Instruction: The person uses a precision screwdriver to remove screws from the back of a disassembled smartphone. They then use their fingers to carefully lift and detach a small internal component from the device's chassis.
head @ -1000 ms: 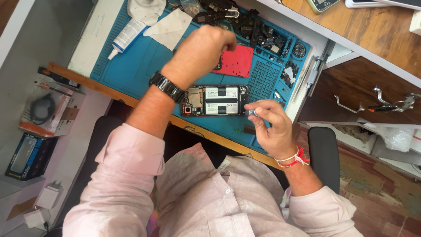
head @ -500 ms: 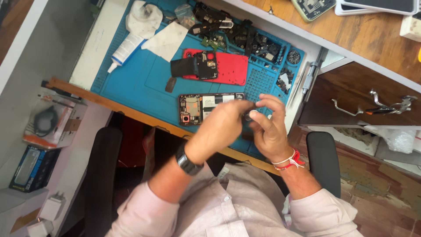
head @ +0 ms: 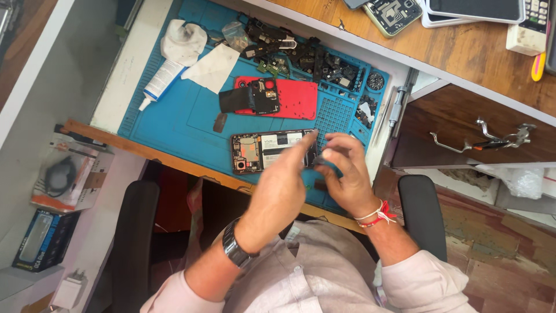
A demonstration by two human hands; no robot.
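An opened phone (head: 260,152) with its battery and boards exposed lies on a blue work mat (head: 174,124). My left hand (head: 284,179), with a wristwatch, reaches flat over the phone's right end, fingers stretched out and nothing in them. My right hand (head: 347,179), with a red thread at the wrist, is right beside it, fingers pinched on a small dark piece that is mostly hidden. Beyond the phone, a red back cover (head: 298,98) carries a black inner plate (head: 249,98).
A glue tube (head: 162,81) and a white tissue (head: 214,66) lie at the mat's far left. Several small phone parts (head: 307,58) fill the far trays. Boxes (head: 63,177) sit at left. Pliers (head: 486,139) rest in an open drawer. Chair armrests (head: 136,232) flank me.
My left hand came back from the far side of the mat, leaving the black plate on the red cover, and now meets my right hand over the phone's right end.
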